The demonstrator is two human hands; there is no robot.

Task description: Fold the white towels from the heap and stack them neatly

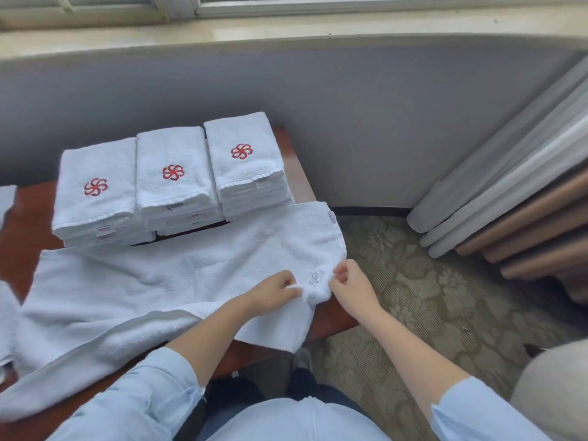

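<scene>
- Towel (178, 281), white and unfolded, lies flat on the reddish-brown table (25, 224). It stretches away to the left of the fingers, and its near edge hangs over the table's front.
- The left hand (275, 292) has its fingers curled, with thumb and forefinger pinching a small raised fold of the towel.
- The right hand (351, 281) also has its fingers curled in. Thumb and forefinger nip the towel at its right-hand edge.
- A pale stitched emblem (316, 277) on the towel sits between the two sets of fingertips, close to both.
- Beyond the fingers stand three piles of folded towels, side by side and touching: the left stack (95, 192), the middle stack (173, 176) and the right stack (243, 154). Each shows a red pinwheel logo on top.
- The towel's far edge reaches the foot of these stacks.
- Far to the left of the fingers, more white cloth (6, 326) is cut off by the frame.
- To the right of the fingers lies patterned carpet (413, 281), and beyond it hang the curtains (509, 202).
</scene>
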